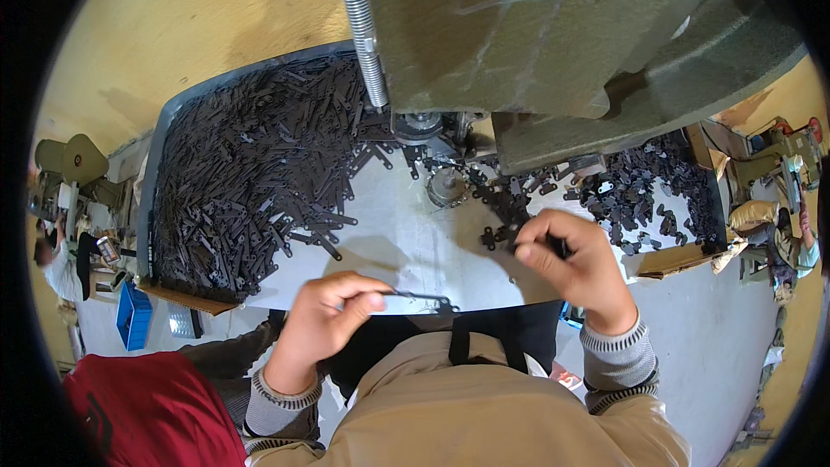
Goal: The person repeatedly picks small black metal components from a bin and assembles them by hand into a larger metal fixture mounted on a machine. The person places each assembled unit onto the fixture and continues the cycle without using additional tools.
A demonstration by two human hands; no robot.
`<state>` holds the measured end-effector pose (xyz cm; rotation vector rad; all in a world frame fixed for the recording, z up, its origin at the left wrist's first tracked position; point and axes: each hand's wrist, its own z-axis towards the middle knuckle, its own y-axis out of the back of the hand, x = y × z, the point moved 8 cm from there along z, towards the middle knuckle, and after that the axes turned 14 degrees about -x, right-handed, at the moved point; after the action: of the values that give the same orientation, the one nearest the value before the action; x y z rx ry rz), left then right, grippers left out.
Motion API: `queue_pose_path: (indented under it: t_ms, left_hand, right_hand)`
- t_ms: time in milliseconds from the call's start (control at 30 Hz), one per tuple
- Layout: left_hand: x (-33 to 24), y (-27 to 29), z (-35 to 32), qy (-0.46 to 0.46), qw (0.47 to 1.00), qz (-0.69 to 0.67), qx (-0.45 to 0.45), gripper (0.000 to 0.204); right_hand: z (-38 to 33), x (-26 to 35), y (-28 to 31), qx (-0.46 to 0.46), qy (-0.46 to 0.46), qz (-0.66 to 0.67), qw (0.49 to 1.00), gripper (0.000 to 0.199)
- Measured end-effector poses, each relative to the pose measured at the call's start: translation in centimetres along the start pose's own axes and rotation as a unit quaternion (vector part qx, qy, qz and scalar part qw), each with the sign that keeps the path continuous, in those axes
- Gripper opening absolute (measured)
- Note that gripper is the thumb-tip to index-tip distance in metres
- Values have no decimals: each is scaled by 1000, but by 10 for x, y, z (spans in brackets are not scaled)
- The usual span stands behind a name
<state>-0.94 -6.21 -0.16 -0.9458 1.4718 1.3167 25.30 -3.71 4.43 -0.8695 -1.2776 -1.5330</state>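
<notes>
Left hand [324, 316]: raised over the desk's near edge, wrist bent, forearm in from the lower edge in a striped cuff.
Left fingers [363, 303]: pressed together with the thumb, pinching one end of a strip [421, 298].
Strip: thin, dark, flat metal, lying about level, pointing right from the left fingers toward the right hand, free end in the air.
Right hand [575, 264]: higher and further out than the left, knuckles up, wrist cocked, striped cuff at the lower right.
Right fingers [540, 238]: curled in and closed on a small dark part [560, 248]; most of it hidden, kind unclear.
Desk [406, 242]: pale grey, bare patch just beyond both sets of fingers.
Heap [251, 173]: dark strips, well left of and beyond the left fingers.
Pieces [648, 190]: shorter dark bits, beyond and right of the right fingers.
Press [536, 26]: grey-green machine body, well beyond both hands.
</notes>
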Motion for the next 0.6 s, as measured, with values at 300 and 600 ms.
queue_pose_path:
  t_ms: [300,600]
  left_hand:
    - [-6,85,42,-60,875,447,-176,74]
    - [5,37,97,-121,937,303,-125,48]
  right_hand:
    - [-10,2,-29,67,-82,50,993,30]
    - [6,-70,-46,16,-420,612,671,41]
